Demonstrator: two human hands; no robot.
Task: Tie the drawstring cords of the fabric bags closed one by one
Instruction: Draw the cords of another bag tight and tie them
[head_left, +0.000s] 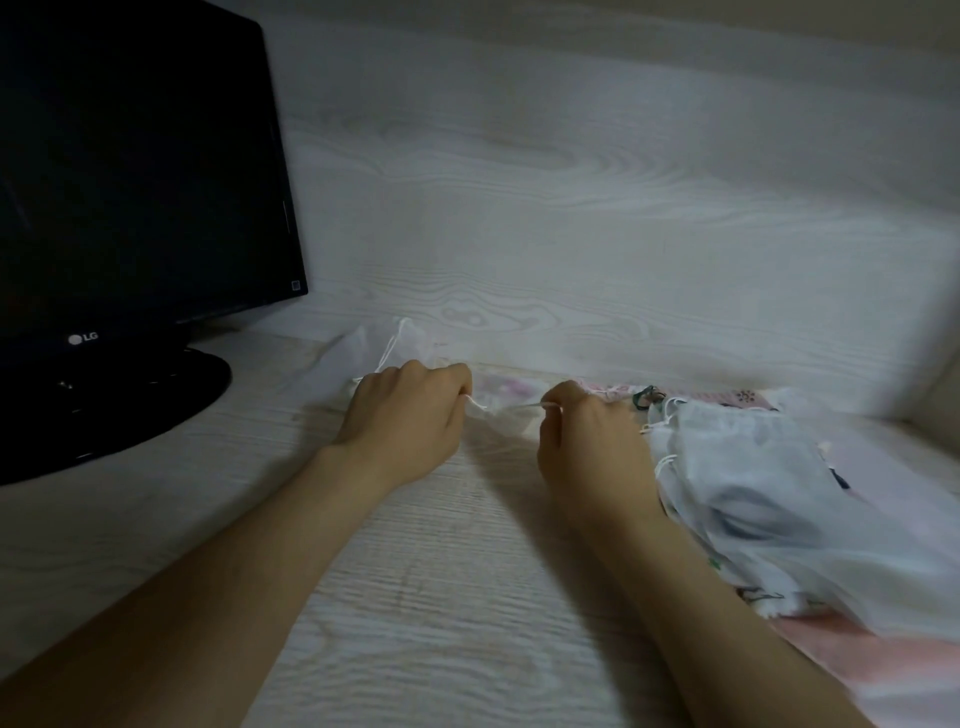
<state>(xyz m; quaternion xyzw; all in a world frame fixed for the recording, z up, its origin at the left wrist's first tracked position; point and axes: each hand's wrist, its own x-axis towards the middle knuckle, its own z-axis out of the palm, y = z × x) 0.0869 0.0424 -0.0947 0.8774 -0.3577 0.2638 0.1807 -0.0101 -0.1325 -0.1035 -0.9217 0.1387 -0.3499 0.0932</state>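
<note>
Head view: both hands work at the far edge of the worktop (441, 571), just before the wall. The left hand (410, 410) and right hand (587, 447) each have their fingers curled, pinching one end of a white cord (480, 407) stretched between them. The bag (506, 389) it belongs to lies just beyond, between the hands, blurred. This looks like the tightening of a knot on this bag. Next, probably, a firm outward pull, then letting go. Another white bag (374, 348) lies behind the left hand; a pile (753, 467) of bags sits beside the right wrist. A monitor (130, 182) stands at left.
</note>
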